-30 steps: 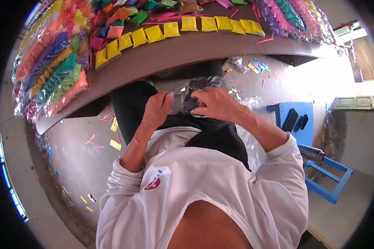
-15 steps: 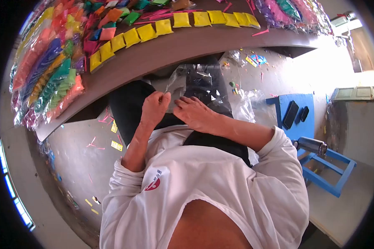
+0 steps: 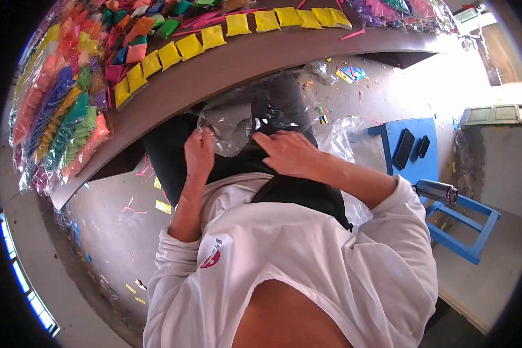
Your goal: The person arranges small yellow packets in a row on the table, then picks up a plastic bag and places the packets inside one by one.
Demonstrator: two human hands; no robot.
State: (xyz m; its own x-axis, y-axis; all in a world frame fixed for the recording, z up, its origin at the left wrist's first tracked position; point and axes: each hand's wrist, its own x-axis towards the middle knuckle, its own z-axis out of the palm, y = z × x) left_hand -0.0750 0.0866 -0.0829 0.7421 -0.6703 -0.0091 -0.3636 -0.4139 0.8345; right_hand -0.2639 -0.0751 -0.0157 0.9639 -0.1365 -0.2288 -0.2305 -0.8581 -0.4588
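A clear plastic bag (image 3: 229,124) is spread above my lap, crinkled and shiny, with my dark trousers showing through it. My left hand (image 3: 199,153) is closed in a pinch on the bag's near left edge. On the other side my right hand (image 3: 293,153) reaches in with its index finger and thumb at the bag's right part, seemingly gripping the film; its other fingers are curled and partly hidden. No contents can be made out in the bag.
Yellow packets (image 3: 213,36) line the table edge (image 3: 243,58) ahead. Filled colourful bags (image 3: 58,116) stand at its left. Loose clear plastic (image 3: 342,142) lies right of my legs, near a blue stool (image 3: 414,127) with dark phone-like objects (image 3: 404,148) and a metal flask (image 3: 437,191).
My hands have moved apart, the left one leftward and the right one rightward, and the bag is stretched wider between them. The view has shifted slightly.
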